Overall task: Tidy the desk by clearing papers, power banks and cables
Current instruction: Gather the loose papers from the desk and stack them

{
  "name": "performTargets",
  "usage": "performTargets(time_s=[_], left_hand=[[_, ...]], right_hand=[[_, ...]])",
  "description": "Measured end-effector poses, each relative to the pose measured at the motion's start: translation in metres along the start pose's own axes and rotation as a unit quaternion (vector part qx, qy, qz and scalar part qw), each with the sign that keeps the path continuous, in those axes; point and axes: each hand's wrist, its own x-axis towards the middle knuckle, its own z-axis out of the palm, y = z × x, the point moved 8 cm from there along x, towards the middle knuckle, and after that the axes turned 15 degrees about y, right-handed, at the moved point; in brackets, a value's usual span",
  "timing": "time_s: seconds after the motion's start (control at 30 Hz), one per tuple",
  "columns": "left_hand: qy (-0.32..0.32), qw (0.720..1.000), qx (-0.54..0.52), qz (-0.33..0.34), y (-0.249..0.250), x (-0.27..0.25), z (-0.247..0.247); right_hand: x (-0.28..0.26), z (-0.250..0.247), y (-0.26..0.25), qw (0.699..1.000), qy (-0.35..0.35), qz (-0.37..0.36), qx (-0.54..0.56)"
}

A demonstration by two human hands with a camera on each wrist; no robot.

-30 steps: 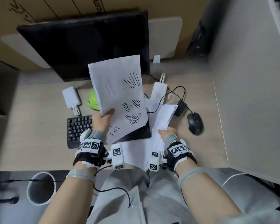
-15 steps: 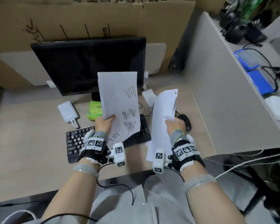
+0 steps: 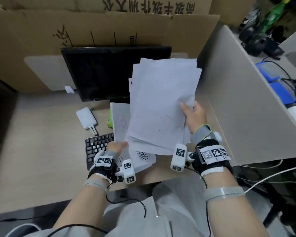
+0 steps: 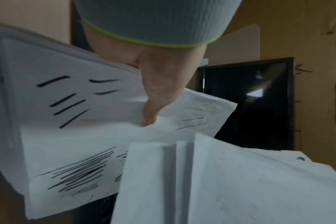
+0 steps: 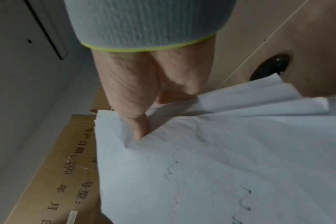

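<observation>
Gathering the loose papers off the desk (image 3: 32, 151) into two handfuls.

The left hand (image 3: 116, 147) is pinching the marked sheets (image 3: 120, 120) by their near edge over the keyboard (image 3: 96, 144), thumb curled on top; the right hand (image 3: 195, 115) is gripping the bigger sheaf (image 3: 161, 103) at its right edge, thumb pressing into the top page. To do this well, I judge the sheaf should be laid onto the left sheets and the edges squared, since the pages are fanning and could slip. The power bank (image 3: 85, 118) is lying on the desk to the left, untouched. The left wrist view is showing pen strokes on the sheets that the head view is mostly hiding; the right wrist view is showing the mouse (image 5: 269, 66) that the sheaf is covering from above.
</observation>
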Motion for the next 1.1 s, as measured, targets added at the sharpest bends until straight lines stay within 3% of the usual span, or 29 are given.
performTargets(time_s=[0.17, 0.33, 0.47, 0.67, 0.87, 0.97, 1.1], left_hand=[[-0.011, 1.0, 0.007, -0.018, -0.012, 0.011, -0.004], [0.009, 0.998, -0.027, -0.059, -0.024, 0.021, -0.014], [0.047, 0.996, -0.02, -0.068, -0.034, 0.021, -0.019], [0.112, 0.99, -0.045, -0.069, -0.028, 0.013, -0.019], [0.137, 0.987, -0.033, -0.082, -0.039, 0.02, -0.028], [0.168, 0.976, -0.074, -0.117, -0.057, 0.029, -0.04], [0.156, 0.969, -0.135, -0.132, -0.055, 0.027, -0.053]], right_hand=[[0.013, 0.042, 0.057, 0.991, -0.045, 0.047, -0.118], [0.003, 0.079, 0.152, 0.953, -0.103, 0.173, -0.224], [-0.001, 0.1, 0.194, 0.924, -0.136, 0.239, -0.266], [0.006, 0.14, 0.219, 0.899, -0.22, 0.222, -0.307], [-0.023, 0.182, 0.21, 0.887, -0.315, 0.205, -0.267], [-0.03, 0.197, 0.201, 0.897, -0.306, 0.196, -0.25], [-0.03, 0.211, 0.18, 0.919, -0.263, 0.19, -0.224]])
